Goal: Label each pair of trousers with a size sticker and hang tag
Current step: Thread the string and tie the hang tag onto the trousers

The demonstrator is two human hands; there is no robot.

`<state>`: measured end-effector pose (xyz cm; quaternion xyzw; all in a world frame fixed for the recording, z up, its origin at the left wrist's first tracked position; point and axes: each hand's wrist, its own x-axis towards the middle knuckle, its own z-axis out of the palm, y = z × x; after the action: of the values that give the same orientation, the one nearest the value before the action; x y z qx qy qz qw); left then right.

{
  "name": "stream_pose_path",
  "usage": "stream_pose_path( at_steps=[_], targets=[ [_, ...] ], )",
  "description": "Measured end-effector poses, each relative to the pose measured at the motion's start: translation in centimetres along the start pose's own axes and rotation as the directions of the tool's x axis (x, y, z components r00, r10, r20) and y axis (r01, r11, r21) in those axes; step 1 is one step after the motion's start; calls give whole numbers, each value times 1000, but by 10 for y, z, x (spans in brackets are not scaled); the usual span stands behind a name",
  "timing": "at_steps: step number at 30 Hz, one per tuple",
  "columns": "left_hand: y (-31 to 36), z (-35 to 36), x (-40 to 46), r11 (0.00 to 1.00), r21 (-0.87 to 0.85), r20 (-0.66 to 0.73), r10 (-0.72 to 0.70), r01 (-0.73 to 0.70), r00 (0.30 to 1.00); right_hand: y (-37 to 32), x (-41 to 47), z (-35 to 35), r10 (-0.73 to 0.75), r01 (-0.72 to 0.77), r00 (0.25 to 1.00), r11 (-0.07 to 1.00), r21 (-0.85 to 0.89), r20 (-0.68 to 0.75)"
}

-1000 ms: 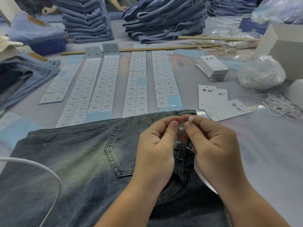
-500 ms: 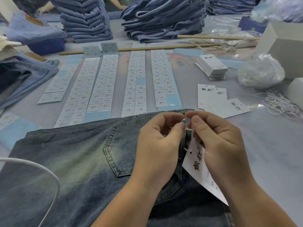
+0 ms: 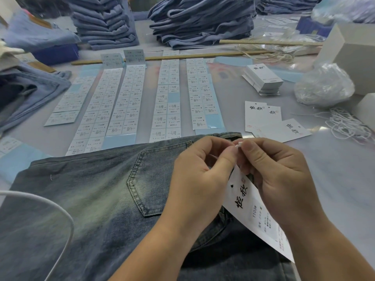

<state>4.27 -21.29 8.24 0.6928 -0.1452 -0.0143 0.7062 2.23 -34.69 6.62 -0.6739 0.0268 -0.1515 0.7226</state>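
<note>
Both hands, left hand (image 3: 199, 179) and right hand (image 3: 278, 177), are pinching a small white fastener (image 3: 238, 145) above the jeans (image 3: 91, 191) lying on the grey table (image 3: 332, 169) (hang tag (image 3: 253, 211) dangling beneath); sticker strips (image 3: 129, 102) and folded denim stacks (image 3: 203, 21) are lying beyond.

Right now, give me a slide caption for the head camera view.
Both hands pinch a white fastener to attach a hang tag to jeans.
</note>
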Motion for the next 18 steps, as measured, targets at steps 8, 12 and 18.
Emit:
stream_pose_path(
  at_steps=[8,12,18],
  targets=[
    [5,-1,2,996,84,50,18,-22,999,3,4,-9,8,-15,992,998,54,126],
    [6,-1,4,995,97,50,23,-28,998,6,4,-10,14,-29,984,996,82,177],
    [7,-1,3,992,125,64,21,-28,998,6,5,-11,40,-64,976,992,109,215]
  ],
)
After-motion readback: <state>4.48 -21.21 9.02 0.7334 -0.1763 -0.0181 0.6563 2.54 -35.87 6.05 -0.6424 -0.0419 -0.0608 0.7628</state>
